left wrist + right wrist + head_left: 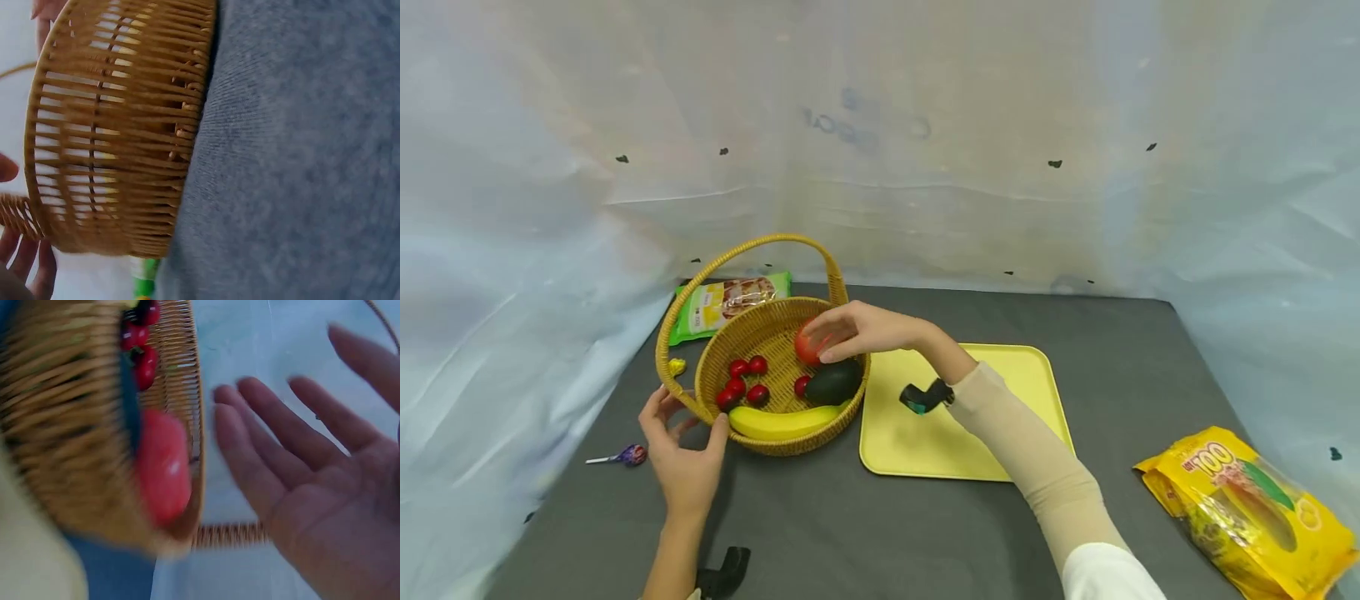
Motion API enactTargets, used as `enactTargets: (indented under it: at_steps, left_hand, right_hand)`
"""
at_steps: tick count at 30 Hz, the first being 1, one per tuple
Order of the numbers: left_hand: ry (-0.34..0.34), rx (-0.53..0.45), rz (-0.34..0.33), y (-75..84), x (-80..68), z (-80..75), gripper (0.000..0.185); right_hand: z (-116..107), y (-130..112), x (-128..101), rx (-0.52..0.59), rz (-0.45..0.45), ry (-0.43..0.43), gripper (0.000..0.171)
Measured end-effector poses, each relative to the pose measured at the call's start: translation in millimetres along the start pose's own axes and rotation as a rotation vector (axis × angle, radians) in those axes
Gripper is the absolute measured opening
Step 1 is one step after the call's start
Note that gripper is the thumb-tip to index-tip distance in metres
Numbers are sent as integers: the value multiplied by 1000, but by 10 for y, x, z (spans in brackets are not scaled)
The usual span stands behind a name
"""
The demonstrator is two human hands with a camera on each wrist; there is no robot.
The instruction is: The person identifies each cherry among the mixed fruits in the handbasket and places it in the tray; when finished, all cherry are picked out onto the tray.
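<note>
The dark grey table in front of you carries everything, and the biggest item on it is the yellow tray, lying flat just to the right of the woven basket. That basket sits left of centre with its arched handle upright. Your left hand is at its near left rim, thumb and fingers spread to either side of the wall where the handle joins; the left wrist view shows your fingertips beside the weave. Your right hand reaches over the basket from the right, fingers straight and apart, as the right wrist view shows plainly. It is over the red tomato, which is inside the basket at the right side; you cannot tell whether the fingers touch it. A yellow snack bag lies at the far right edge, and a green snack packet lies behind the basket. Inside the basket you have a banana along the near wall, a dark avocado just above it, and several cherry tomatoes. A lollipop lies left of your left hand.
</note>
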State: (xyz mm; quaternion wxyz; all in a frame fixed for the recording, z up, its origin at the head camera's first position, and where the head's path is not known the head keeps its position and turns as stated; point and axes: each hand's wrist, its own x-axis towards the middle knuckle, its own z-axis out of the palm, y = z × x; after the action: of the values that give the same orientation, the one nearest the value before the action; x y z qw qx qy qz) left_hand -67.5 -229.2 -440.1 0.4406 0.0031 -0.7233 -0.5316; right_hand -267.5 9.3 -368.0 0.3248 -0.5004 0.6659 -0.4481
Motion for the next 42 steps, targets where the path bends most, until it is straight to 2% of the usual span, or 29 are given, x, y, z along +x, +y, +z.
enactTargets:
  at_steps: [3, 7, 10, 13, 18, 23, 24, 26, 30, 34, 42]
  left_hand:
    - [-48, -23, -9, -79, -20, -55, 65]
    - [-112, 11, -17, -109, -27, -113, 64]
    - [-148, 22, -27, -119, -30, -123, 65]
    - [-162, 23, -37, -113, -39, -117, 65]
    - [-167, 28, -52, -97, -54, -86, 66]
    - [-178, 42, -61, -56, -58, -55, 66]
    - [-183, 46, -70, -50, -59, -51, 65]
    - [-187, 48, -80, -140, -75, -61, 67]
    - [-196, 51, -85, -153, -87, -74, 67]
    - [-200, 63, -78, -21, -78, -70, 65]
    - [-197, 73, -72, 5, -78, -98, 65]
  right_hand:
    - [15, -49, 340, -10, 35, -126, 53]
    - [88, -49, 690, 41, 73, -260, 57]
    - [143, -18, 853, 79, 116, -325, 58]
    - [197, 15, 945, 71, 176, -364, 58]
    - [261, 75, 991, 10, 302, -394, 63]
    - [276, 117, 975, -77, 376, -418, 61]
    - [277, 129, 969, -71, 392, -421, 59]
    - [286, 158, 952, -32, 428, -424, 55]
    - [327, 213, 926, 84, 478, -428, 46]
    - [355, 244, 911, 151, 474, -444, 43]
    - [365, 304, 918, 172, 406, -442, 45]
